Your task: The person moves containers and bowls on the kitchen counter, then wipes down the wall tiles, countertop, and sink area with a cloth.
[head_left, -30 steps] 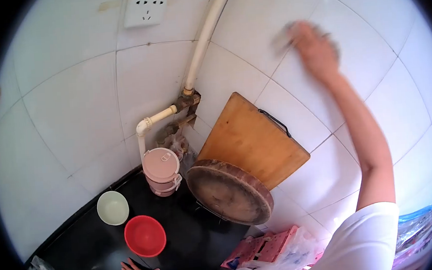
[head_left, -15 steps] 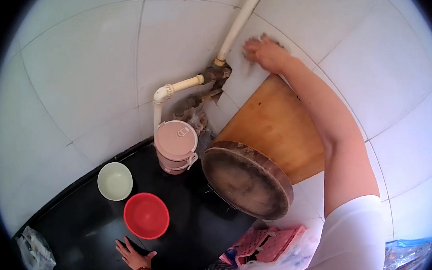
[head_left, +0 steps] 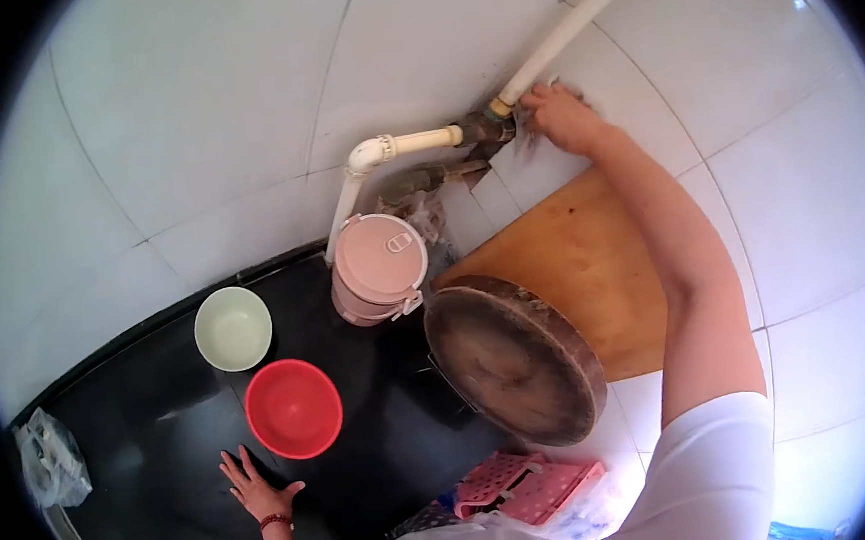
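Note:
My right hand (head_left: pixel 560 119) is pressed to the white tiled wall (head_left: pixel 630 81), right beside the pipe joint, over a greyish cloth-like piece that shows only in part at its fingers. Spread flat on the black counter (head_left: pixel 157 490), my left hand (head_left: pixel 261 495) holds nothing and wears a dark red bracelet at the wrist. Just above it on the counter sits a red bowl (head_left: pixel 294 409), with a pale green bowl (head_left: pixel 233 329) behind. My right forearm passes in front of a wooden board (head_left: pixel 572 260) that leans on the wall.
A cream pipe (head_left: pixel 577 34) runs down the wall corner and bends left. Below it stands a pink lidded container (head_left: pixel 380 264). A round wooden block (head_left: pixel 514 365) leans against the board. A pink dotted basket (head_left: pixel 533 489) is at the bottom; a plastic bag (head_left: pixel 53 459) lies far left.
My right hand has moved down and left across the tiles to the pipe joint. My left hand stays spread on the counter. The view has shifted.

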Available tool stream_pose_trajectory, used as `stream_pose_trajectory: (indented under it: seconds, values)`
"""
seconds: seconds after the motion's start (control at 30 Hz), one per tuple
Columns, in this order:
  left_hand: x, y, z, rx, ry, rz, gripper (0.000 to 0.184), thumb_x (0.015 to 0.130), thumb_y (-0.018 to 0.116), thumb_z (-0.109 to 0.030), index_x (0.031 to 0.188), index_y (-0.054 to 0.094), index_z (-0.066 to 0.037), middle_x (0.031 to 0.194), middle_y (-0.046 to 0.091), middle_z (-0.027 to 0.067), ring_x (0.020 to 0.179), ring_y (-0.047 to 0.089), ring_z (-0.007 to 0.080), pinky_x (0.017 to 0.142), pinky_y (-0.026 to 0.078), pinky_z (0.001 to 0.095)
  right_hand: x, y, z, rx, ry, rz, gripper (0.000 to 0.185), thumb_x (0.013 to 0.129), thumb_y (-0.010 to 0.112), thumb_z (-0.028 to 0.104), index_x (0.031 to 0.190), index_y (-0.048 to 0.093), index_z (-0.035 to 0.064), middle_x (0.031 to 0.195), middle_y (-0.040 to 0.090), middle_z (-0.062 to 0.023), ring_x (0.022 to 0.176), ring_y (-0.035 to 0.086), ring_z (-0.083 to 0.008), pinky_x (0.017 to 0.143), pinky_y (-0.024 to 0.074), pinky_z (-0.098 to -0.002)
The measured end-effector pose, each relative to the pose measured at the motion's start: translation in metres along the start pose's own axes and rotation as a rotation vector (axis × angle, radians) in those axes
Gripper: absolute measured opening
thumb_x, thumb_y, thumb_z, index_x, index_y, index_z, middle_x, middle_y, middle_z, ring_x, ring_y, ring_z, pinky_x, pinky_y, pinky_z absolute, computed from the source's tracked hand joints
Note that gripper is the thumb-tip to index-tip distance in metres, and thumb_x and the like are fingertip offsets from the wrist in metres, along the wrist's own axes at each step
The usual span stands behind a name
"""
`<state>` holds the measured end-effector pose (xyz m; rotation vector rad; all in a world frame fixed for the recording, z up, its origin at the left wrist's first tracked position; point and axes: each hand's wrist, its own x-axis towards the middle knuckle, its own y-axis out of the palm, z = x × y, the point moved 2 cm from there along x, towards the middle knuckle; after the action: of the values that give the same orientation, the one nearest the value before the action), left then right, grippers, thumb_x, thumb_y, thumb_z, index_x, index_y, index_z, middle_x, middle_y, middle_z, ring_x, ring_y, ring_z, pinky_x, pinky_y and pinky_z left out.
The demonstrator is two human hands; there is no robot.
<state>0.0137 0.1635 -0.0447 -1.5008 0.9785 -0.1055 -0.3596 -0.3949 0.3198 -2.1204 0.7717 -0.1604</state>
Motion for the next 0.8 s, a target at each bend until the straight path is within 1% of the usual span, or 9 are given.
stream_pose_trajectory:
  seconds: [0.07,0.17,0.27,0.37,0.43,0.6,0.63,0.7,0.8]
  values:
    - [0.002,0.002,0.002,-0.016,0.016,-0.021,0.138,0.044,0.099,-0.024,0.159,0.024,-0.019,0.169,0.006,0.0079,0.155,0.013,0.0322,0.118,0.03,0.0576,0.002,-0.013,0.021,-0.016,-0.053,0.206,0.026,0.084,0.06,0.008,0.104,0.075,0.0132,0.119,0.061,-0.0038,0.118,0.056,-0.0262,0.105,0.0412,-0.0445]
    - [0.0,-0.003,-0.004,-0.01,0.003,-0.022,0.137,0.043,0.099,-0.022,0.158,0.025,-0.018,0.169,0.006,0.0082,0.154,0.013,0.0325,0.118,0.03,0.0579,-0.012,-0.057,0.003,-0.117,0.021,0.246,0.027,0.085,0.06,0.008,0.106,0.074,0.0123,0.122,0.061,-0.0036,0.119,0.056,-0.0263,0.107,0.0409,-0.0427]
    - [0.002,-0.002,-0.004,-0.027,-0.006,-0.019,0.139,0.043,0.099,-0.02,0.159,0.023,-0.022,0.169,0.007,0.009,0.154,0.013,0.0323,0.118,0.028,0.0601,-0.016,-0.075,-0.031,-0.166,0.122,-0.168,0.028,0.084,0.058,0.006,0.106,0.074,0.0113,0.123,0.062,-0.0048,0.119,0.056,-0.0278,0.107,0.0415,-0.0417]
    - [0.0,-0.003,-0.005,-0.015,-0.002,-0.019,0.137,0.043,0.099,-0.023,0.158,0.025,-0.018,0.169,0.007,0.0088,0.155,0.013,0.0326,0.118,0.03,0.0577,-0.006,-0.029,-0.014,-0.006,0.223,0.009,0.028,0.085,0.056,0.004,0.105,0.074,0.0106,0.121,0.063,-0.0058,0.116,0.057,-0.0282,0.106,0.0423,-0.0417]
    - [0.001,0.0,-0.003,-0.017,0.002,-0.018,0.137,0.043,0.099,-0.023,0.158,0.025,-0.019,0.169,0.007,0.0091,0.155,0.013,0.0326,0.118,0.029,0.0577,0.006,0.0,0.021,-0.103,0.007,0.293,0.022,0.087,0.054,0.004,0.1,0.073,0.0074,0.116,0.064,-0.0059,0.112,0.059,-0.0327,0.102,0.0468,-0.0438]
    - [0.004,0.006,0.003,-0.021,0.024,-0.039,0.139,0.044,0.099,-0.023,0.16,0.021,-0.023,0.169,0.007,0.0087,0.154,0.013,0.0327,0.118,0.028,0.06,-0.015,-0.02,-0.007,-0.141,0.023,0.129,0.023,0.089,0.055,0.007,0.101,0.074,0.012,0.117,0.063,-0.0041,0.11,0.06,-0.0288,0.101,0.046,-0.0423]
    - [0.004,0.008,0.004,-0.023,0.029,-0.035,0.139,0.044,0.099,-0.023,0.16,0.021,-0.023,0.169,0.007,0.0087,0.154,0.013,0.0327,0.118,0.028,0.0601,-0.019,-0.055,-0.003,-0.113,0.264,-0.037,0.026,0.087,0.056,0.006,0.104,0.074,0.0137,0.116,0.063,-0.0038,0.108,0.059,-0.028,0.098,0.0482,-0.0415]
    - [0.004,0.008,0.005,-0.025,0.023,-0.04,0.139,0.045,0.099,-0.023,0.16,0.021,-0.023,0.169,0.007,0.0086,0.154,0.013,0.0326,0.118,0.028,0.0603,-0.023,-0.086,-0.036,-0.331,0.058,-0.086,0.028,0.086,0.057,0.005,0.106,0.074,0.0131,0.116,0.063,-0.0041,0.107,0.059,-0.0293,0.092,0.0519,-0.0408]
    - [0.004,0.0,-0.002,-0.016,0.003,-0.031,0.137,0.046,0.098,-0.021,0.159,0.023,-0.022,0.169,0.007,0.0085,0.155,0.013,0.0323,0.118,0.028,0.0583,-0.017,-0.071,-0.021,-0.229,0.086,0.056,0.028,0.084,0.058,0.006,0.105,0.074,0.0119,0.116,0.063,-0.0048,0.109,0.058,-0.0293,0.092,0.0522,-0.0405]
